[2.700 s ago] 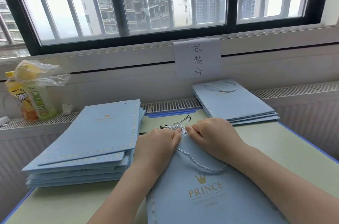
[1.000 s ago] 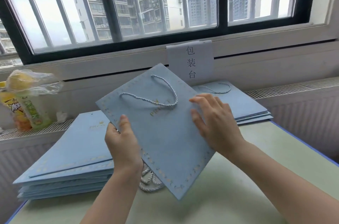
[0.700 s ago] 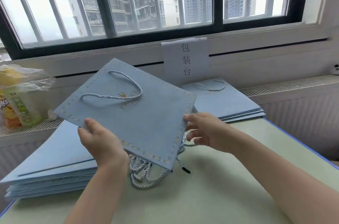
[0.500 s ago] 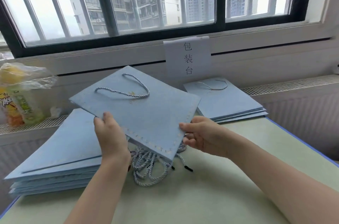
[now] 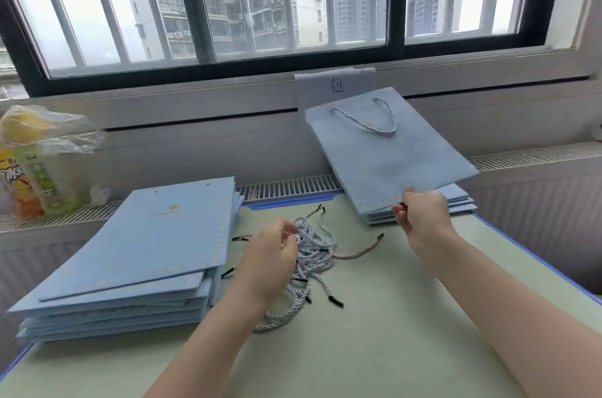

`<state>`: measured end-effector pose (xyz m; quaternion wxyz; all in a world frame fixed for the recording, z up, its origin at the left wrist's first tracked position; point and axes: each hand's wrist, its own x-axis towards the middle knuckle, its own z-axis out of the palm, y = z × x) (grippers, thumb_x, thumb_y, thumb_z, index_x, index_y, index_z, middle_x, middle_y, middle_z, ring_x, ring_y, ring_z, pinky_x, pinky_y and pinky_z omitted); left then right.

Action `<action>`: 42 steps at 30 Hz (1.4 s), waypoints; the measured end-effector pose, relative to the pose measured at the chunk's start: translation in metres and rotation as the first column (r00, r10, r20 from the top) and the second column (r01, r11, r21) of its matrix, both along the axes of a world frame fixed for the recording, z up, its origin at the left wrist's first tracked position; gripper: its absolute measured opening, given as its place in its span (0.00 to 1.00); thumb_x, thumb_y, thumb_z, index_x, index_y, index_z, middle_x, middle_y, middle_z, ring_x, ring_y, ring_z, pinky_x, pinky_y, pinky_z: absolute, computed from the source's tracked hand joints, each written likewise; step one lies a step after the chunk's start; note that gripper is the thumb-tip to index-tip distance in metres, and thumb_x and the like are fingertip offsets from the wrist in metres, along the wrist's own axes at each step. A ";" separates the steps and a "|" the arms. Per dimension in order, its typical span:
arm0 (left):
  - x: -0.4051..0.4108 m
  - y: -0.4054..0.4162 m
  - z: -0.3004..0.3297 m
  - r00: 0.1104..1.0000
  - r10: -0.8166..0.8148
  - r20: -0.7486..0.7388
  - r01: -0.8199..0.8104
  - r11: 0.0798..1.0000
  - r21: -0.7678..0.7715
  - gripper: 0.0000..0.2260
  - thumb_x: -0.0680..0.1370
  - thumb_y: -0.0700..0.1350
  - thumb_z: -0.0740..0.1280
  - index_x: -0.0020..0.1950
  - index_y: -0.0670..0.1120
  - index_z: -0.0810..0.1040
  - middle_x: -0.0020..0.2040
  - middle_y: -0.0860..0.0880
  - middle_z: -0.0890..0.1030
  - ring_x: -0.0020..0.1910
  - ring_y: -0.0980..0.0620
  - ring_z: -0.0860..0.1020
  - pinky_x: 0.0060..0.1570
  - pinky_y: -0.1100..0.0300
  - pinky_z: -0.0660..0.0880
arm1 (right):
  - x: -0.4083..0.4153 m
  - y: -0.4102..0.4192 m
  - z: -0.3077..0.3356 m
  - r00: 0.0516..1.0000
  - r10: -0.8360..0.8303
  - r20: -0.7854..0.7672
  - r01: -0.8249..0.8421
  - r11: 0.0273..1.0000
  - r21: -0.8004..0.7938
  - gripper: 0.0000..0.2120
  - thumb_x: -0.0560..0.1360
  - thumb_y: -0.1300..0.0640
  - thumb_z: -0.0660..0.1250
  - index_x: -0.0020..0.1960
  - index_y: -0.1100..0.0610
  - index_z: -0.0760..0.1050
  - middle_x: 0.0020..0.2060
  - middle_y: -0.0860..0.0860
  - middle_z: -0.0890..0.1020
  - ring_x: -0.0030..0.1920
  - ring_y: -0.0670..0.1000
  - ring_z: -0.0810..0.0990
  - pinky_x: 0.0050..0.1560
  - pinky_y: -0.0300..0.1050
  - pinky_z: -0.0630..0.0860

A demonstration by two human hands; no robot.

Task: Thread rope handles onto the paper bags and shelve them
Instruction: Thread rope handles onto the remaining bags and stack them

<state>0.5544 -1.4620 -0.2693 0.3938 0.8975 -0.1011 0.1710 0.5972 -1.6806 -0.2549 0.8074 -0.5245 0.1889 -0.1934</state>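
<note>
Two bare forearms reach forward over the pale green counter. Nearest, the left hand hovers over a tangled heap of rope handles, white-and-blue twisted cords with black tips that lie loose on the counter; its fingers are relaxed and slightly curled, and whether they touch a cord cannot be told. To the left of the heap a stack of flat blue bags lies on the counter, the top one showing two punched holes and no cord.

Further out on the right, the right hand pinches the near edge of a finished paper bag, thumb and fingers closed on the paper. That bag is tilted up, its far end raised, with a rope loop threaded through its top. It hangs just above a smaller pile of bags at the counter's back right.

Beyond, on the radiator ledge at the left, a clear plastic bag holds drink bottles. A paper sign hangs under the barred window, partly hidden by the raised bag.
</note>
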 end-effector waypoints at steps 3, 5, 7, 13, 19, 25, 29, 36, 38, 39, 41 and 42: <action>-0.002 -0.003 -0.003 0.999 0.019 0.033 -0.022 0.993 0.112 0.10 0.80 0.40 0.59 0.57 0.46 0.77 0.51 0.51 0.79 0.54 0.52 0.75 0.54 0.58 0.71 | 0.005 -0.011 -0.004 0.999 -0.033 -0.033 0.036 0.996 0.080 0.08 0.81 0.62 0.58 0.59 0.62 0.67 0.42 0.56 0.73 0.23 0.44 0.76 0.19 0.30 0.68; -0.002 -0.003 -0.004 0.999 0.016 0.038 -0.020 0.992 0.127 0.10 0.80 0.40 0.58 0.57 0.46 0.76 0.49 0.52 0.79 0.52 0.54 0.74 0.52 0.59 0.70 | 0.005 -0.016 -0.006 0.999 -0.003 -0.043 0.009 0.990 0.140 0.14 0.81 0.63 0.58 0.65 0.64 0.65 0.43 0.56 0.73 0.31 0.48 0.78 0.22 0.33 0.74; -0.003 -0.003 -0.004 1.000 0.012 0.027 -0.015 0.991 0.132 0.10 0.80 0.40 0.58 0.57 0.47 0.76 0.47 0.53 0.78 0.52 0.54 0.74 0.52 0.59 0.70 | 0.004 -0.020 -0.009 0.997 0.054 -0.046 -0.046 0.986 0.158 0.18 0.80 0.65 0.58 0.69 0.67 0.62 0.41 0.56 0.73 0.39 0.52 0.79 0.25 0.35 0.76; -0.001 -0.002 -0.006 1.000 -0.002 -0.001 0.002 0.982 0.187 0.10 0.81 0.41 0.57 0.59 0.46 0.75 0.54 0.50 0.78 0.57 0.52 0.73 0.57 0.57 0.70 | 0.001 -0.026 -0.009 0.997 0.080 -0.009 -0.075 0.964 0.253 0.22 0.78 0.73 0.58 0.71 0.70 0.57 0.60 0.61 0.70 0.59 0.61 0.77 0.55 0.46 0.77; -0.003 -0.002 -0.006 1.000 -0.009 0.012 0.007 0.977 0.213 0.11 0.81 0.42 0.57 0.59 0.46 0.75 0.55 0.50 0.78 0.57 0.52 0.73 0.56 0.57 0.69 | 0.009 -0.026 -0.014 0.996 0.046 -0.076 -0.036 0.991 0.126 0.21 0.77 0.73 0.56 0.70 0.71 0.61 0.63 0.66 0.72 0.63 0.61 0.75 0.41 0.38 0.80; -0.004 0.005 0.004 0.965 0.129 0.228 -0.202 0.920 0.334 0.12 0.79 0.41 0.58 0.60 0.49 0.76 0.55 0.51 0.78 0.57 0.50 0.72 0.54 0.57 0.67 | -0.001 -0.007 -0.003 0.987 -0.058 -0.148 0.057 0.998 -0.011 0.11 0.78 0.68 0.52 0.57 0.62 0.68 0.42 0.55 0.73 0.35 0.49 0.74 0.34 0.40 0.73; -0.003 0.027 0.017 0.872 0.358 0.334 -0.474 0.788 0.393 0.18 0.74 0.36 0.61 0.63 0.48 0.74 0.58 0.47 0.77 0.59 0.44 0.70 0.52 0.52 0.67 | -0.022 0.035 0.002 0.971 0.236 -0.036 -0.219 0.817 -0.534 0.09 0.78 0.66 0.55 0.51 0.59 0.73 0.41 0.53 0.74 0.34 0.49 0.74 0.34 0.39 0.71; 0.002 0.047 0.019 0.789 0.615 -0.008 -0.456 0.594 0.663 0.14 0.80 0.50 0.56 0.63 0.46 0.66 0.62 0.42 0.73 0.61 0.41 0.69 0.58 0.52 0.65 | -0.038 0.076 -0.031 0.839 0.446 -0.312 -0.278 -0.141 -0.950 0.16 0.78 0.46 0.60 0.64 0.51 0.70 0.60 0.49 0.71 0.62 0.50 0.66 0.63 0.47 0.66; 0.002 0.047 0.018 0.790 0.612 0.028 -0.450 0.550 0.703 0.14 0.80 0.51 0.55 0.62 0.46 0.68 0.61 0.43 0.74 0.60 0.42 0.71 0.57 0.54 0.66 | -0.041 0.076 -0.032 0.851 0.406 -0.334 -0.243 -0.259 -0.935 0.18 0.78 0.44 0.60 0.65 0.50 0.69 0.62 0.49 0.69 0.64 0.51 0.64 0.64 0.51 0.65; 0.002 0.048 0.018 0.793 0.608 0.043 -0.452 0.539 0.711 0.14 0.81 0.52 0.55 0.61 0.45 0.69 0.61 0.44 0.75 0.60 0.43 0.72 0.56 0.55 0.67 | -0.042 0.077 -0.031 0.854 0.408 -0.322 -0.234 -0.252 -0.939 0.17 0.78 0.45 0.60 0.63 0.50 0.70 0.62 0.49 0.70 0.64 0.51 0.65 0.64 0.50 0.65; 0.002 0.050 0.021 0.798 0.600 0.058 -0.453 0.533 0.715 0.14 0.81 0.52 0.56 0.60 0.44 0.70 0.59 0.45 0.77 0.59 0.44 0.74 0.54 0.56 0.67 | -0.041 0.077 -0.029 0.867 0.418 -0.271 -0.201 -0.204 -0.958 0.13 0.78 0.46 0.61 0.59 0.51 0.72 0.59 0.49 0.72 0.62 0.51 0.67 0.61 0.49 0.66; 0.002 0.050 0.022 0.799 0.599 0.057 -0.453 0.536 0.713 0.14 0.80 0.52 0.57 0.60 0.44 0.70 0.59 0.45 0.77 0.59 0.44 0.75 0.54 0.57 0.68 | -0.041 0.077 -0.029 0.878 0.411 -0.244 -0.176 -0.197 -0.964 0.12 0.78 0.46 0.62 0.56 0.51 0.73 0.57 0.49 0.73 0.60 0.51 0.67 0.60 0.48 0.67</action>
